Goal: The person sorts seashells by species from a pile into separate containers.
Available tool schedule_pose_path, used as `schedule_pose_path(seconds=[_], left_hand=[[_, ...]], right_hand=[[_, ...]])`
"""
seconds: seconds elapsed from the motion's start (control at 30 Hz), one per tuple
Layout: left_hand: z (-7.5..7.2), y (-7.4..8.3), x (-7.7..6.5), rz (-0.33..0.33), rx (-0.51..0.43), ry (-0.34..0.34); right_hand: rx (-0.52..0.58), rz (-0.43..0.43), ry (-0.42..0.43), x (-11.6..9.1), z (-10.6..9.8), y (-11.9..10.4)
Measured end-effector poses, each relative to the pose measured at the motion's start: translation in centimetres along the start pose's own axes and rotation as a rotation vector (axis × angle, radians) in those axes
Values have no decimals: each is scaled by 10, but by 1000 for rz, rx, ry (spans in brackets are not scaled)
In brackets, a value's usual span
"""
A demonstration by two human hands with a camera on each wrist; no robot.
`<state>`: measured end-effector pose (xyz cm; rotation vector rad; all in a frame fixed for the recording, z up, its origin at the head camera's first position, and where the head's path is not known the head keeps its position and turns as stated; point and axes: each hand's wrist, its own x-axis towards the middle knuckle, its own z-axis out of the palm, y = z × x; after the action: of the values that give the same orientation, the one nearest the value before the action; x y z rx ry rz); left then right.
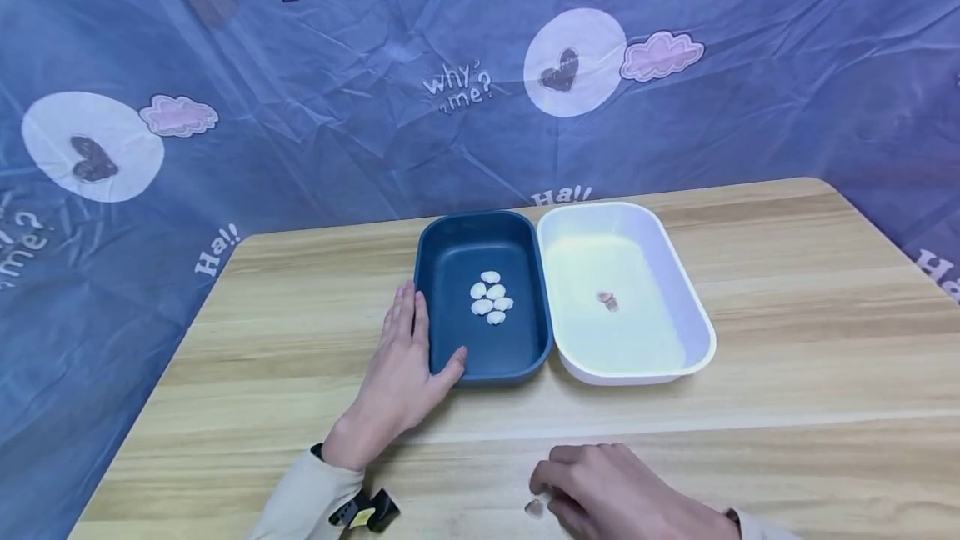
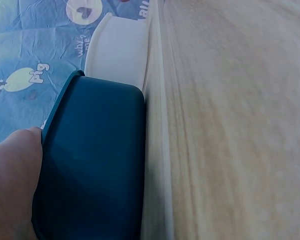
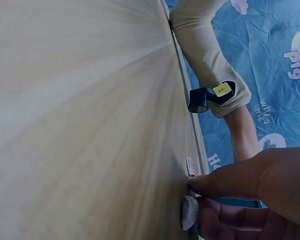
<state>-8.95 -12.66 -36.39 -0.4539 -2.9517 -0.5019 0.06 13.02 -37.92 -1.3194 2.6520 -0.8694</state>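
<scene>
My left hand (image 1: 401, 365) rests along the left side of a dark blue tray (image 1: 442, 357), fingers extended, thumb at the near rim. Several white shells (image 1: 482, 307) lie inside it. To the right, touching it, stands a white tray (image 1: 626, 365) with a few small brownish shells (image 1: 611, 303). My right hand (image 1: 611, 490) is low over the table in front, fingers bent. A small brownish shell (image 1: 534, 507) lies beside its fingertips. In the right wrist view a pale shell (image 3: 190, 212) sits right by the fingers; whether they pinch it I cannot tell.
The wooden table (image 1: 810, 340) carries both trays near its back edge. Behind it hangs a blue printed cloth (image 1: 360, 107). A black strap with a dark mount (image 1: 367, 511) is on the left sleeve, close to the tabletop.
</scene>
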Motion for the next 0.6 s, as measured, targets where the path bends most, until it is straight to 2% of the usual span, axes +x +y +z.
schedule_pose_path(seconds=[0.13, 0.27, 0.37, 0.43, 0.6], left_hand=[[-1, 0, 0, -13, -3, -13], [-1, 1, 0, -18, -3, -13], [-1, 1, 0, -14, -1, -8], [0, 1, 0, -11, -2, -6], [1, 0, 1, -9, -4, -8]], right_hand=[[72, 53, -72, 1, -3, -1], [106, 21, -117, 2, -2, -1], [64, -48, -86, 1, -1, 0], [47, -65, -67, 0, 1, 1], [11, -22, -61, 1, 2, 0]])
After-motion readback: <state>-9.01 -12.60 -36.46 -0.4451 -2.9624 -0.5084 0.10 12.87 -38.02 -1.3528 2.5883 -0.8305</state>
